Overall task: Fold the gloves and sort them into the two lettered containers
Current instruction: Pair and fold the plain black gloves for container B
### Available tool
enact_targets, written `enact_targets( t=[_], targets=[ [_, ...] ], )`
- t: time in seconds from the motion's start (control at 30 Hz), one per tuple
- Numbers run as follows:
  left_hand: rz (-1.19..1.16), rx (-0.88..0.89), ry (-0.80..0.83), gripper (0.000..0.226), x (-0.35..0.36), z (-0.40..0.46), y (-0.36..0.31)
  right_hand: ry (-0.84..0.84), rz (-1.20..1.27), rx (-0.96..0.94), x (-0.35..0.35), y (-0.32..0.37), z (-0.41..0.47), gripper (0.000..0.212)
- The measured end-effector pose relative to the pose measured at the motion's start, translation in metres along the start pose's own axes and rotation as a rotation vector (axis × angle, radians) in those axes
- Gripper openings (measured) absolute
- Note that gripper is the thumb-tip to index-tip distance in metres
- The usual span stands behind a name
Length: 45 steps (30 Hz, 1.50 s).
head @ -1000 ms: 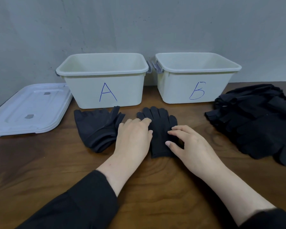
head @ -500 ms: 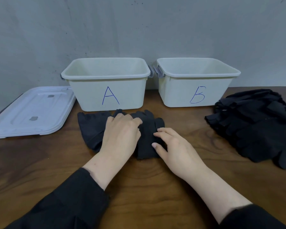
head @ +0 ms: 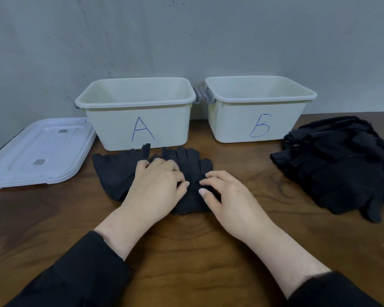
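bins (head: pixel 140 131) block rear, lid (head: pixel 38 154) left, glove pile (head: pixel 339 167) right

A plain sorting station, more workroom than home: a dark wooden desk (head: pixel 186 251) pushed against a bare, scuffed grey wall (head: pixel 186 41), two cream plastic bins hand-lettered A (head: pixel 140 120) and B (head: pixel 257 120), a loose lid (head: pixel 38 151), and a heap of identical black gloves (head: pixel 341 165).

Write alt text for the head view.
Both hands, left and right, press a black glove on a wooden table before empty bins A and B. A glove pile lies right, a lid left.
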<state>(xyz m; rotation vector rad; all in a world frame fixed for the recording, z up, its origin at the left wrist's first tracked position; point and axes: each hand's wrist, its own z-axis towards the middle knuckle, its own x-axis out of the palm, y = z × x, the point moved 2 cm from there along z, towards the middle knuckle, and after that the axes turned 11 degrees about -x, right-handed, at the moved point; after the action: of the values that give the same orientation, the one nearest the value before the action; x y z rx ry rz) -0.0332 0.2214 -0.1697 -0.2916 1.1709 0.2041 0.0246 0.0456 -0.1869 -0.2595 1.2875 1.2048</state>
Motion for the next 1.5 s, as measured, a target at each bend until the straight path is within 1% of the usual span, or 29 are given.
enact_targets(
  t=[0.03, 0.1, 0.2, 0.27, 0.33, 0.43, 0.57, 0.67, 0.7, 0.77, 0.8, 0.87, 0.9, 0.97, 1.0, 1.1, 1.17, 1.27, 1.37, 1.43, 1.5],
  targets=[
    [0.003, -0.004, 0.0, 0.032, 0.001, 0.0, -0.001, -0.025, 0.011, 0.008, -0.001, -0.002, 0.0, 0.034],
    [-0.028, -0.012, -0.05, 0.035, -0.001, 0.0, -0.007, -0.093, 0.029, 0.017, -0.008, -0.009, -0.003, 0.031],
    [-0.184, 0.025, -0.093, 0.032, -0.005, -0.003, -0.037, -0.217, 0.025, 0.029, -0.028, -0.022, -0.009, 0.025],
    [-0.305, 0.056, -0.089, 0.03, -0.006, -0.009, -0.067, -0.302, -0.01, 0.036, -0.044, -0.031, -0.015, 0.021],
    [-0.397, 0.056, -0.052, 0.033, -0.002, -0.012, -0.093, -0.36, -0.04, 0.047, -0.058, -0.042, -0.024, 0.021],
    [-0.475, 0.053, 0.001, 0.032, 0.006, -0.012, -0.124, -0.425, -0.086, 0.062, -0.076, -0.061, -0.043, 0.021],
    [-0.517, 0.033, 0.095, 0.027, 0.018, -0.004, -0.155, -0.42, -0.13, 0.083, -0.093, -0.081, -0.065, 0.015],
    [-0.538, 0.003, 0.157, 0.026, 0.027, 0.004, -0.169, -0.439, -0.316, 0.063, -0.102, -0.094, -0.077, 0.011],
    [-0.552, 0.001, 0.168, 0.026, 0.028, 0.005, -0.172, -0.439, -0.388, 0.077, -0.105, -0.1, -0.081, 0.015],
    [-0.569, 0.016, 0.192, 0.026, 0.029, 0.006, -0.176, -0.401, -0.501, 0.127, -0.117, -0.114, -0.086, 0.029],
    [-0.575, 0.031, 0.206, 0.026, 0.029, 0.005, -0.177, -0.355, -0.548, 0.156, -0.123, -0.123, -0.088, 0.038],
    [-0.588, 0.057, 0.231, 0.027, 0.028, 0.003, -0.175, -0.203, -0.629, 0.196, -0.137, -0.138, -0.088, 0.053],
    [-0.596, 0.064, 0.239, 0.028, 0.028, 0.003, -0.173, -0.116, -0.659, 0.209, -0.143, -0.144, -0.087, 0.056],
    [-0.603, 0.068, 0.239, 0.028, 0.028, 0.005, -0.169, 0.028, -0.716, 0.217, -0.154, -0.151, -0.081, 0.055],
    [-0.604, 0.068, 0.234, 0.028, 0.027, 0.006, -0.168, 0.071, -0.743, 0.208, -0.159, -0.152, -0.078, 0.052],
    [-0.622, 0.071, 0.229, 0.027, 0.025, 0.006, -0.168, 0.11, -0.762, 0.161, -0.173, -0.152, -0.07, 0.035],
    [-0.638, 0.084, 0.23, 0.027, 0.025, 0.005, -0.169, 0.045, -0.734, 0.126, -0.183, -0.149, -0.066, 0.022],
    [-0.693, 0.088, 0.21, 0.027, 0.025, 0.005, -0.168, -0.177, -0.577, 0.079, -0.202, -0.135, -0.061, 0.013],
    [-0.797, 0.05, 0.19, 0.026, 0.024, 0.006, -0.166, -0.388, -0.283, 0.126, -0.221, -0.112, -0.055, 0.008],
    [-0.884, 0.011, 0.188, 0.024, 0.02, 0.005, -0.165, -0.457, -0.19, 0.125, -0.229, -0.098, -0.05, 0.007],
    [-0.994, -0.023, 0.215, 0.023, 0.015, 0.004, -0.166, -0.496, -0.122, 0.124, -0.233, -0.085, -0.045, 0.013]
  ],
)
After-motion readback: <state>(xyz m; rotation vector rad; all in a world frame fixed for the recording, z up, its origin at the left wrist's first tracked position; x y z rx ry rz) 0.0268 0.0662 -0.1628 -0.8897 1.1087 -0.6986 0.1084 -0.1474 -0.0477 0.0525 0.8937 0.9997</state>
